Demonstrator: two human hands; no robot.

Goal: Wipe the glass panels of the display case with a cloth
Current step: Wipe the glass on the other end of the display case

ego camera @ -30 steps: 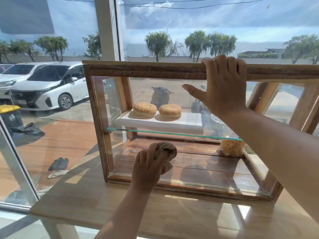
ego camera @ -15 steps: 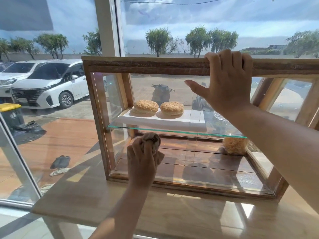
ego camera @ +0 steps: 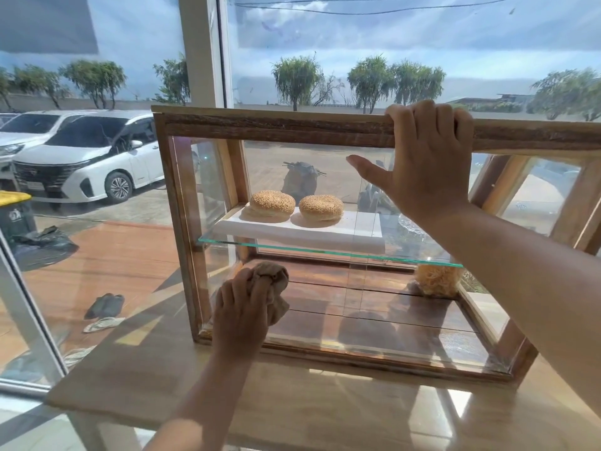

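A wooden-framed display case point(ego camera: 276, 126) with glass panels stands on a wooden counter by a window. My left hand point(ego camera: 242, 315) presses a bunched brown cloth point(ego camera: 274, 279) against the lower left of the front glass panel point(ego camera: 374, 314). My right hand point(ego camera: 426, 161) grips the top rail of the case, fingers over the edge and thumb spread against the glass. Inside, two sesame buns point(ego camera: 272, 205) sit on a white board on a glass shelf point(ego camera: 325, 252).
A frilly yellowish pastry point(ego camera: 437, 281) lies on the case's wooden floor at the right. The wooden counter point(ego camera: 292, 405) extends in front of the case. A large window point(ego camera: 97, 157) behind shows parked white cars, a scooter and trees outside.
My left hand with the cloth has slid left along the lower front glass, from near the middle-left toward the left frame post. My right hand has kept its grip on the top rail.
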